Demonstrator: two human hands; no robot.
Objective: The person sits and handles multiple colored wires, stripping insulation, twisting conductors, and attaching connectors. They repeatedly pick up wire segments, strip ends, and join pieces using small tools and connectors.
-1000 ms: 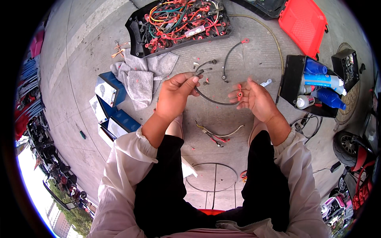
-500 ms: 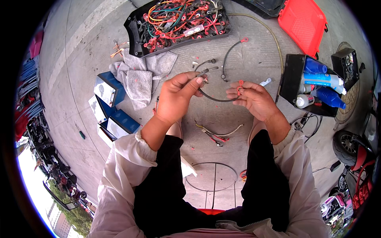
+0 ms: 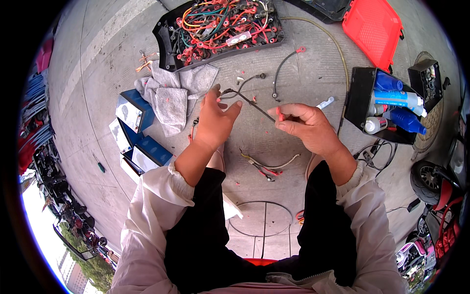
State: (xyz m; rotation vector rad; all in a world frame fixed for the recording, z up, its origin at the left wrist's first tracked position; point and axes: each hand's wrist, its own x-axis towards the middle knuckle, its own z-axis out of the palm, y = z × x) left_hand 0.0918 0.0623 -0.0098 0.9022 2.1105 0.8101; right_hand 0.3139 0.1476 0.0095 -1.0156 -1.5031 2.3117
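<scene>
My right hand (image 3: 313,128) pinches one end of a short black cable (image 3: 252,103), with red terminal sleeves (image 3: 280,113) showing at its thumb and fingertips. From there the cable slants up and left, and its dark far end lies close to my left hand's fingers. My left hand (image 3: 213,121) has its thumb spread away from the fingers and grips nothing that I can see. Beyond the hands, another black cable with a red terminal (image 3: 277,72) lies curved on the concrete. A small bundle of yellow, white and red wires (image 3: 267,167) rests between my feet.
At the far side stands a black tray (image 3: 169,51) heaped with cables and red terminals. A grey cloth (image 3: 169,100) and open blue boxes (image 3: 142,147) lie to the left. On the right are a black bin (image 3: 360,98) of bottles, an orange-red lid (image 3: 374,32) and a wheel (image 3: 425,176).
My left hand has come off its pinch on the cable and opened, shifting slightly left. My right hand has moved left, and the cable, curved before, now runs nearly straight.
</scene>
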